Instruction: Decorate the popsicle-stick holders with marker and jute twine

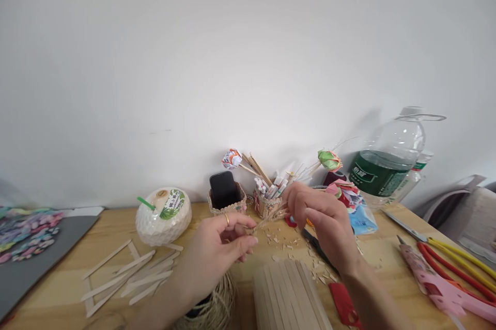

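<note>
A length of thin tan twine (267, 218) runs between my two hands above the table. My left hand (228, 239), with a gold ring on one finger, pinches one part of it between thumb and fingertips. Higher and to the right, my right hand (315, 214) has its fingers closed on the other part. A ball of twine (219, 304) sits below my left wrist at the bottom edge. Right of it lies a panel of wooden sticks side by side (289, 294).
Loose wooden sticks (132, 273) and a white wrapped coconut (163, 216) are at the left. Behind stand a phone (225, 190) in a holder and a pen holder (267, 205). At right are a large bottle (387, 159), scissors (461, 263) and a pink glue gun (430, 281).
</note>
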The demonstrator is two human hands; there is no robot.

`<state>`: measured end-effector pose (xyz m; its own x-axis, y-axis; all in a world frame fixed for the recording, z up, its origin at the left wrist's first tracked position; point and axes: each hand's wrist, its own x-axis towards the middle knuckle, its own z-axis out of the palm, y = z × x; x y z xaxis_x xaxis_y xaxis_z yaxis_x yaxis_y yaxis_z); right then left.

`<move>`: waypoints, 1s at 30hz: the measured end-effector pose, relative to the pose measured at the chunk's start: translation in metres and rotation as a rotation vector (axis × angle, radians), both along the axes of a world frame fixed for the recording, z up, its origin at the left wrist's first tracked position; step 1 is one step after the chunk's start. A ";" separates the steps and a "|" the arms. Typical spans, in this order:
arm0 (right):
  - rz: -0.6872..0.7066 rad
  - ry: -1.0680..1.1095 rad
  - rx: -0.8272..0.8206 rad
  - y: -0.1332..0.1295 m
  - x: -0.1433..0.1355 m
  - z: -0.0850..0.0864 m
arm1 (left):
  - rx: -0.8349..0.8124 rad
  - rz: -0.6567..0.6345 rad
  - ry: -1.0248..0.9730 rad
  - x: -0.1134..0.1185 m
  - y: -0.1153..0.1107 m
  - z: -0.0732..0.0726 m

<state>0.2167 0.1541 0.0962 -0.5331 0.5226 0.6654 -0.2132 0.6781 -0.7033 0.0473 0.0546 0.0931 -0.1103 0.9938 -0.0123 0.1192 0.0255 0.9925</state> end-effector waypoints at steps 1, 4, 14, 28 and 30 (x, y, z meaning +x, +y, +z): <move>-0.026 -0.028 0.076 -0.002 -0.001 0.002 | -0.005 0.010 -0.009 0.001 0.000 0.001; -0.118 -0.173 0.299 -0.006 -0.002 0.008 | -0.028 0.029 -0.055 0.003 0.000 0.005; -0.197 -0.375 -0.077 -0.014 -0.003 0.010 | -0.006 -0.032 -0.425 0.004 -0.003 0.004; 0.129 -0.663 0.197 -0.057 -0.018 0.012 | 0.059 0.312 -0.541 -0.011 -0.025 0.025; 0.155 -0.694 0.282 -0.058 -0.016 0.011 | 0.040 0.370 -0.542 -0.013 -0.026 0.027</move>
<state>0.2003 0.0956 0.1070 -0.9309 0.2677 0.2486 0.1069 0.8503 -0.5153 0.0344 0.0283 0.1199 -0.4335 0.8923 -0.1259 -0.4071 -0.0693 0.9107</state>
